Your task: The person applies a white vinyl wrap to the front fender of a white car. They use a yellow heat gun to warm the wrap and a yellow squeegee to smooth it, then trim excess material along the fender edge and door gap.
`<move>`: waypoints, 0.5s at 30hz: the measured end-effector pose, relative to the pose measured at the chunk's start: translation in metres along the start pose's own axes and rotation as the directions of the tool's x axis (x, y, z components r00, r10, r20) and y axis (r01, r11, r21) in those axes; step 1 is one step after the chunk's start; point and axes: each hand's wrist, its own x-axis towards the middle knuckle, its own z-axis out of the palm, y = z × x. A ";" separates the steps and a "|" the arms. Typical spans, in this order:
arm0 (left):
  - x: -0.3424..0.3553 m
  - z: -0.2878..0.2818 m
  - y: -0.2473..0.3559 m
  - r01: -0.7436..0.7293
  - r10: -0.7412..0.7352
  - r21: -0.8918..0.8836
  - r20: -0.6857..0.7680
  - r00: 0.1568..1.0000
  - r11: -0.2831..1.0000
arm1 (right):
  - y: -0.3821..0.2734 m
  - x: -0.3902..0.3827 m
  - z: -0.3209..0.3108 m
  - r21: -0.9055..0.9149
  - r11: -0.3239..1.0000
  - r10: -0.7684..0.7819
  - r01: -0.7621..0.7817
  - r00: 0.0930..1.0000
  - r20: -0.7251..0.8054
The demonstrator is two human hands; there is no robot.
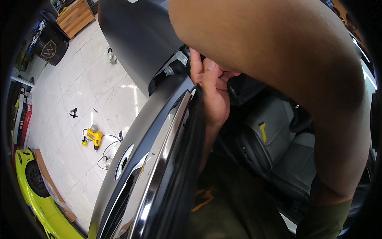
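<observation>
My left hand [215,91] reaches up from below to the front upper corner of an open grey car door [137,137]. Its thumb and fingers are bent in close together at the corner, one finger lying along the door edge; anything between them is hidden. My right arm [274,44] arches over the top from the right, and its hand is concealed behind it. Beside my left fingers, a dark-rimmed opening [175,63] shows pale inner parts. A chrome strip [165,137] runs along the door's upper edge. Beyond stands a matte dark-grey body panel [127,40].
A yellow scraper [262,132] lies on the grey car seat [274,131]. On the tiled floor [59,87] are a yellow heat gun [94,136] with a cord, a spray bottle [110,55] and a small black part [73,112]. A lime-green car [51,215] stands lower left.
</observation>
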 end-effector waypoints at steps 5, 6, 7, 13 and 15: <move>-0.003 0.004 0.001 -0.017 0.020 0.111 -0.018 1.000 0.994 | 0.003 0.009 0.002 -0.003 1.000 -0.005 0.005 1.000 -0.003; -0.003 0.002 -0.001 -0.037 0.041 0.142 -0.025 0.999 0.989 | 0.000 0.012 0.000 0.000 1.000 -0.011 0.011 1.000 -0.005; -0.003 -0.001 -0.002 -0.060 0.066 0.182 -0.029 0.997 0.982 | 0.002 0.014 -0.002 -0.006 1.000 -0.017 0.017 1.000 -0.007; 0.002 -0.016 -0.019 -0.183 0.217 0.430 -0.032 0.976 0.884 | 0.005 0.015 -0.002 0.000 0.999 -0.033 0.033 0.999 -0.008; 0.000 -0.012 -0.029 -0.181 0.217 0.439 -0.033 0.976 0.880 | 0.004 0.004 -0.006 -0.010 1.000 0.003 -0.003 1.000 0.015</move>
